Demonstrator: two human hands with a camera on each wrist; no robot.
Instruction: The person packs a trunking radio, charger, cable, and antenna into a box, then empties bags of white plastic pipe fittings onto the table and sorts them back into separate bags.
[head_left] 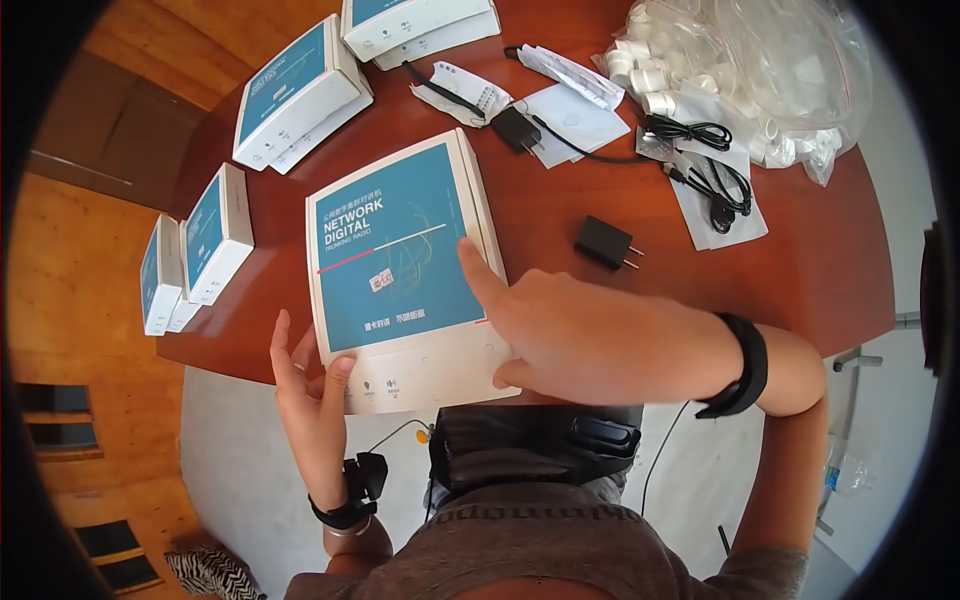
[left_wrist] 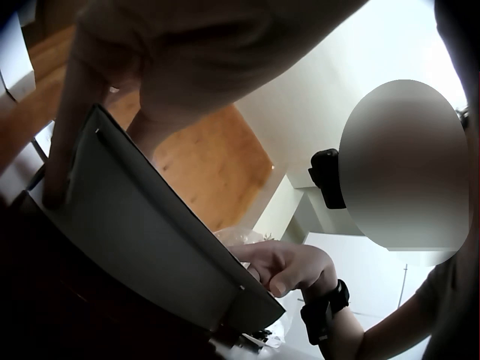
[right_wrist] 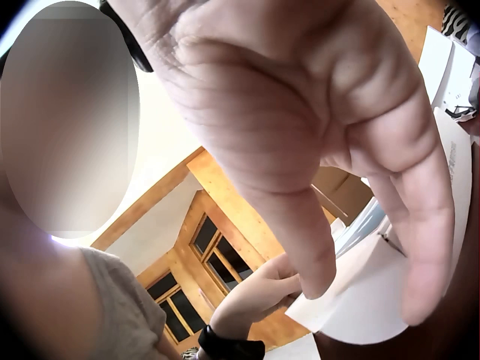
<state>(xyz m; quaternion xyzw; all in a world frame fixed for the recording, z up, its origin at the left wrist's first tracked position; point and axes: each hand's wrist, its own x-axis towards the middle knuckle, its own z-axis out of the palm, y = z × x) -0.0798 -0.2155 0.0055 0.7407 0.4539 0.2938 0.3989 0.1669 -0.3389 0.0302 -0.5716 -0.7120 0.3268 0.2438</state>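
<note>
A white box with a blue "NETWORK DIGITAL" cover (head_left: 385, 255) is tilted up at the table's near edge in the head view. My left hand (head_left: 312, 400) grips its lower left corner, thumb on the front side. Over the right edge, my right hand (head_left: 585, 335) has its index finger extended onto the cover and its thumb by the lower right side. The left wrist view shows the box's grey underside (left_wrist: 157, 240) below my left hand (left_wrist: 180, 64). In the right wrist view, the fingers of my right hand (right_wrist: 322, 120) reach down beside the white box (right_wrist: 367, 300).
More boxed units stand at the left (head_left: 215, 235) and back left (head_left: 290, 95). A black charger plug (head_left: 605, 243) lies right of the box. Behind it are another adapter (head_left: 517, 130), papers, black cables (head_left: 725, 190) and clear bags of white parts (head_left: 740, 70).
</note>
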